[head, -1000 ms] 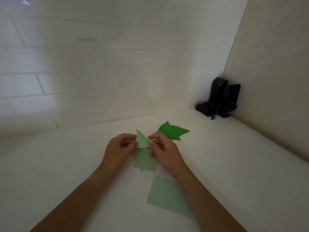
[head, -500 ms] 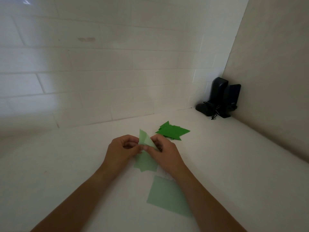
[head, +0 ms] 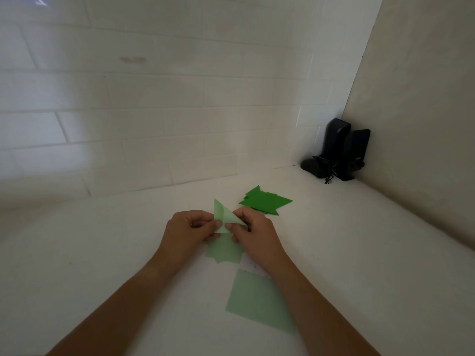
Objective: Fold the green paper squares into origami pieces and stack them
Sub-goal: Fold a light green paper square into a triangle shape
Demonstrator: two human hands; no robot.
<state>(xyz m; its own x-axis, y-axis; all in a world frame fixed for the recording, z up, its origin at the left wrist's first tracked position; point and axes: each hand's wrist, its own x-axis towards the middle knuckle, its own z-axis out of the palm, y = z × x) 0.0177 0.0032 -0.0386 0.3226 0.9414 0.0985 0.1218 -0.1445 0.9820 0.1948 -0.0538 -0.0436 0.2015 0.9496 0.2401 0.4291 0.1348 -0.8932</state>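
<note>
white tiled wall, white counter

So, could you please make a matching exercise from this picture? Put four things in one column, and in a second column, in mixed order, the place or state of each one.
Things
1. folded light green triangle
2. dark green folded pieces
3. flat light green square
4. black devices

Places or states
A. standing in the far right corner by the walls
B. lying flat on the table, nearest the camera, beside the right forearm
C. pinched between the left hand and the right hand
D. piled on the table beyond the hands

Pairs: 1-C, 2-D, 3-B, 4-A
</note>
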